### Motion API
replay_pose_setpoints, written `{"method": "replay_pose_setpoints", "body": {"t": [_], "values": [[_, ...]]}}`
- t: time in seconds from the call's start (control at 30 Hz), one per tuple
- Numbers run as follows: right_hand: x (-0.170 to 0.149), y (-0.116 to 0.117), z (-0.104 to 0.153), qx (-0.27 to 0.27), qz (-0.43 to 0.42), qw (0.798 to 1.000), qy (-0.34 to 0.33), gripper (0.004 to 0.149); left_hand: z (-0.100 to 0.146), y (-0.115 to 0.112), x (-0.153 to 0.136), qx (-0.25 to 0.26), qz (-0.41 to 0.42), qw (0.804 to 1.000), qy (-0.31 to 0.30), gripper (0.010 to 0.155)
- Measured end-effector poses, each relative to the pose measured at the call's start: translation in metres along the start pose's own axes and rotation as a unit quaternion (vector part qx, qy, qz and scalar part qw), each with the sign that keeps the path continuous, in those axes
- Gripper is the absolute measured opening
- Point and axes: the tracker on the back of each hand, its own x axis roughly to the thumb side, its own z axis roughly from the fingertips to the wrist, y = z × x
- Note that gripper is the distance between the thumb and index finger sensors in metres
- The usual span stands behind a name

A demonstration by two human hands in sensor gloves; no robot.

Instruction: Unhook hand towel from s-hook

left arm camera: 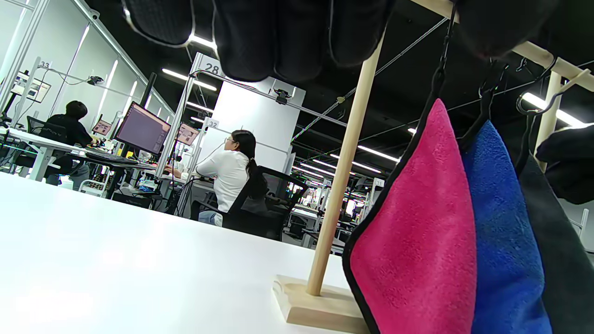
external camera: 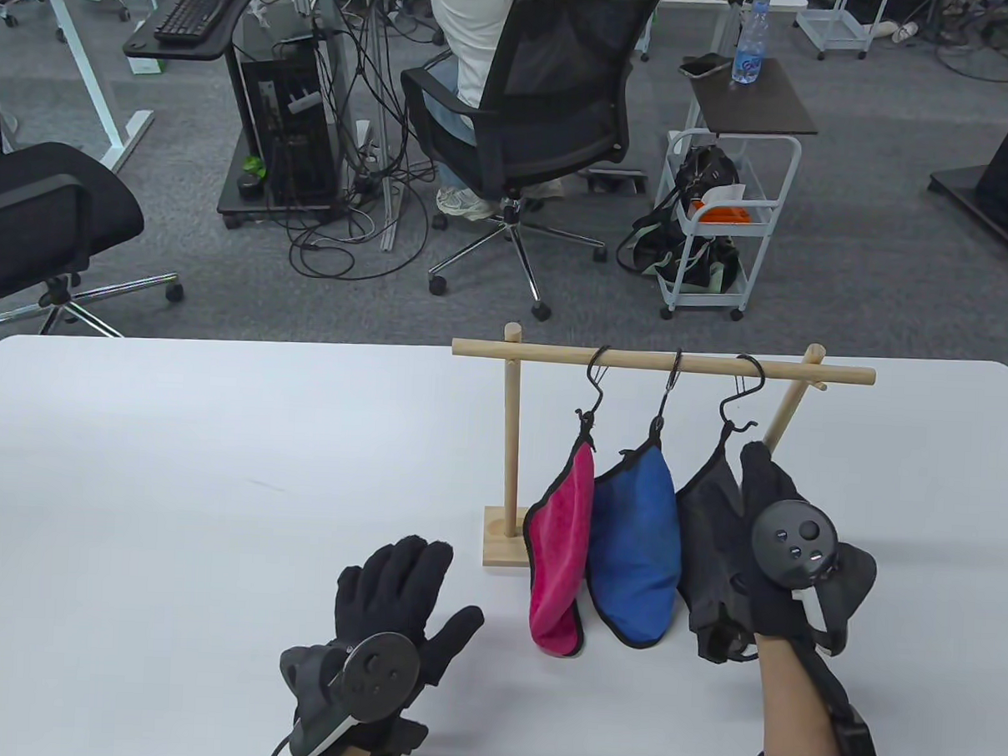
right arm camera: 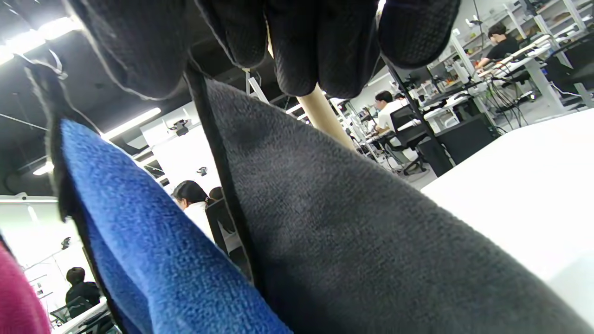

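On the white worktop [external camera: 174,480] a wooden rack [external camera: 663,365] carries 3 towels on black s-hooks: pink [external camera: 559,556], blue [external camera: 637,551] and a dark grey towel [external camera: 708,537] (rightmost, hung from its hook [external camera: 741,401]). The right hand [external camera: 784,557] rests against the grey towel's right edge; whether its fingers [right arm camera: 301,51] grip the cloth I cannot tell. The left hand [external camera: 393,632] lies apart near the front edge, fingers [external camera: 399,570] spread wide, holding nothing.

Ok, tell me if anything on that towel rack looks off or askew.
Only the wooden rack itself: its right post leans while the left stands upright. The pink towel, blue towel and dark grey towel each hang from a hook.
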Motion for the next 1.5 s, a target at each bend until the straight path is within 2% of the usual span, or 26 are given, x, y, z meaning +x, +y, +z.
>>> {"method": "replay_pose_setpoints", "body": {"t": [0.37,0.6,1.13,1.5], "values": [[-0.003,0.011,-0.009,-0.006,0.000,0.999,0.035,0.040,0.000,-0.001,0.001,-0.004,-0.001,1.000,-0.003,0.076],[-0.006,0.005,-0.006,-0.026,-0.003,0.999,0.039,0.038,0.000,-0.001,0.002,-0.004,0.000,1.000,-0.004,0.076],[-0.007,-0.033,-0.002,-0.065,-0.013,0.997,0.040,0.038,0.000,-0.001,0.003,-0.005,0.000,1.000,-0.006,0.076],[-0.040,-0.043,-0.001,-0.084,0.017,0.993,0.079,0.038,0.001,0.000,0.005,-0.004,-0.001,1.000,-0.008,0.076]]}}
